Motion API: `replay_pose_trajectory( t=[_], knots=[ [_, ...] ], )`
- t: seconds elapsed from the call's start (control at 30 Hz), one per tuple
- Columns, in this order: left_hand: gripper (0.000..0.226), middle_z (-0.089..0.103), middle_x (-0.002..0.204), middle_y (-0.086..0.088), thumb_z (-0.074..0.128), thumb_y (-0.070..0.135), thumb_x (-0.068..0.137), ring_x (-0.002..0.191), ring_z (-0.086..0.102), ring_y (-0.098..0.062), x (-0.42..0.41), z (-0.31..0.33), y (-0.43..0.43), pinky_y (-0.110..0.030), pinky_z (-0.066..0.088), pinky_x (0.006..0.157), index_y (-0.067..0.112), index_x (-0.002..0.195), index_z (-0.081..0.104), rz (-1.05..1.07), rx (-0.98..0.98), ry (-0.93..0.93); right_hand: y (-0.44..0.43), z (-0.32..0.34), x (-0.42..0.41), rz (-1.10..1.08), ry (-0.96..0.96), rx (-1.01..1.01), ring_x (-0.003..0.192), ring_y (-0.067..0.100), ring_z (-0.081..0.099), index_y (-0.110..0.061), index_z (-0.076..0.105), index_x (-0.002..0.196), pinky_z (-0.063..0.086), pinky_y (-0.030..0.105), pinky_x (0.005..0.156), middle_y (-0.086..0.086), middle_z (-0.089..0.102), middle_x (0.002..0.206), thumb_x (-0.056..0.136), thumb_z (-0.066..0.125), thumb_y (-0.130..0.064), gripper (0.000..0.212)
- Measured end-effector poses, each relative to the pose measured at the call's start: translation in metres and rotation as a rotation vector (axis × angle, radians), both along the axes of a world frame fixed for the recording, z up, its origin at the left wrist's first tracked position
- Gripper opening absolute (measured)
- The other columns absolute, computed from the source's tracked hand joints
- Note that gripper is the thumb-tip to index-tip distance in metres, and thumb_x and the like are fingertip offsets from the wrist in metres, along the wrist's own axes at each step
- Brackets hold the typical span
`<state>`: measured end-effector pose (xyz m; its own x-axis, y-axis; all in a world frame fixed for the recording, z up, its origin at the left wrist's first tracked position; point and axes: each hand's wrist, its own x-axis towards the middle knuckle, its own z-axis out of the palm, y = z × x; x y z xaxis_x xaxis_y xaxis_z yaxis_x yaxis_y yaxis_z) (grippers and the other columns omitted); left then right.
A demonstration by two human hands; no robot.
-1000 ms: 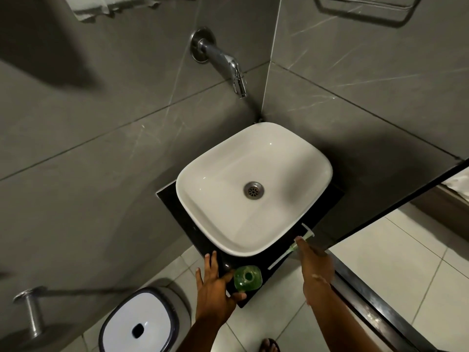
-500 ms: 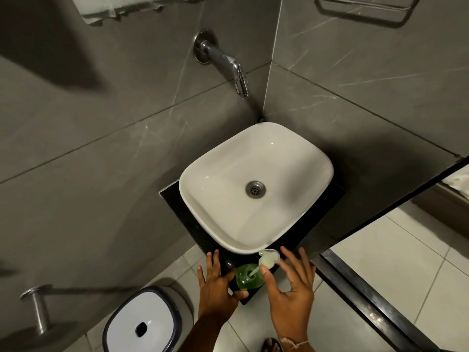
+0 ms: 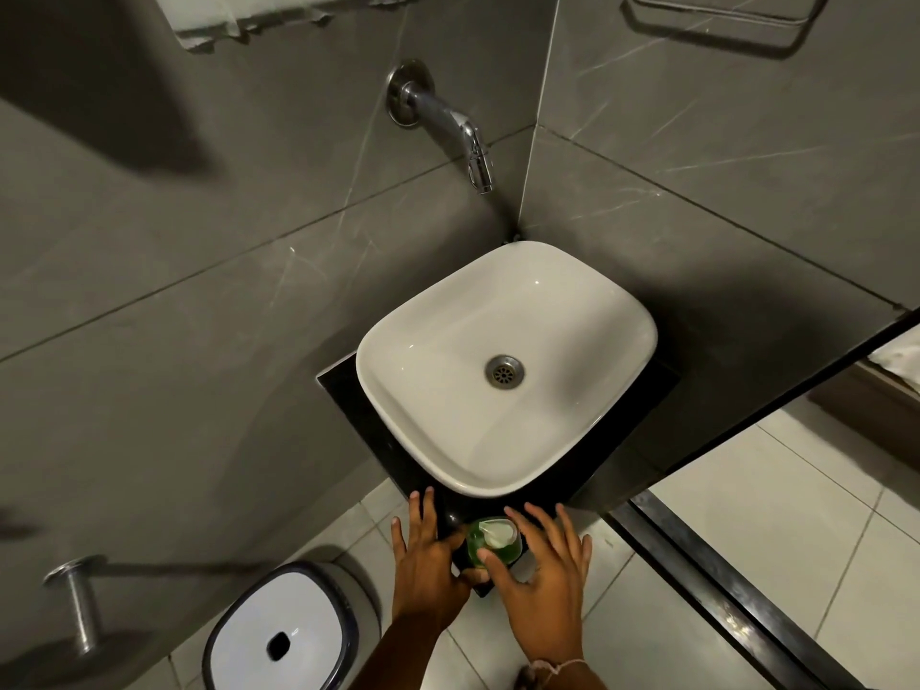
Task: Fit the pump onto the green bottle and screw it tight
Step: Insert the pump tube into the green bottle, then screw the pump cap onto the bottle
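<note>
The green bottle (image 3: 490, 545) stands on the near corner of the black counter (image 3: 348, 405), just in front of the basin. The white pump (image 3: 499, 533) sits on top of the bottle's neck, its head pointing right. My left hand (image 3: 425, 560) wraps the bottle's left side with thumb and fingers. My right hand (image 3: 540, 575) is at the bottle's right side, its thumb touching the pump collar and its fingers spread wide. The bottle's lower body is hidden between both hands.
A white basin (image 3: 503, 361) with a metal drain fills the counter. A chrome tap (image 3: 448, 127) juts from the grey wall above it. A white-lidded bin (image 3: 284, 634) stands on the floor at lower left. A dark door frame (image 3: 722, 580) runs along the right.
My right hand picked the pump up from the counter beside the basin, carried it left and lowered its tube into the bottle. The pump now sits on the neck. My left hand stayed on the bottle.
</note>
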<state>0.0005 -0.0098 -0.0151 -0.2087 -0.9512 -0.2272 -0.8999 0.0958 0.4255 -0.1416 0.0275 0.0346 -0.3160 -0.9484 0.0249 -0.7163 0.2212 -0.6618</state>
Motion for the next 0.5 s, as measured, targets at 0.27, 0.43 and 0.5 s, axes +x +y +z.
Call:
replay_pose_trajectory(
  t=[0.27,0.43,0.5],
  knots=[
    [0.054,-0.014,0.16,-0.002,0.065,0.059,0.071,0.138,-0.036,-0.019,0.002,-0.001,-0.002,-0.052,-0.015,0.116,0.037,0.12,0.06,-0.022,0.004,-0.026,-0.011,0.012,0.001,-0.051,0.045,0.015,0.133,0.022,0.039,-0.036,0.069,0.081,0.014,0.059,0.117,-0.009,0.063,0.111,0.062,0.08,-0.05,0.026],
    [0.049,-0.013,0.16,-0.001,0.067,0.053,0.072,0.141,-0.031,-0.021,0.0,0.0,-0.002,-0.054,-0.012,0.117,0.034,0.117,0.062,-0.028,-0.008,-0.05,-0.011,0.014,0.006,-0.087,0.089,0.014,0.116,0.028,0.05,-0.028,0.057,0.074,0.031,0.059,0.108,-0.002,0.061,0.099,0.056,0.081,-0.054,0.039],
    [0.045,-0.013,0.16,-0.001,0.067,0.051,0.072,0.141,-0.031,-0.022,-0.001,0.0,-0.002,-0.054,-0.013,0.116,0.033,0.113,0.063,-0.034,-0.018,-0.059,-0.013,0.015,0.01,-0.12,0.089,0.041,0.113,0.028,0.049,-0.027,0.051,0.072,0.029,0.059,0.109,-0.001,0.06,0.098,0.053,0.08,-0.057,0.046]
  ],
)
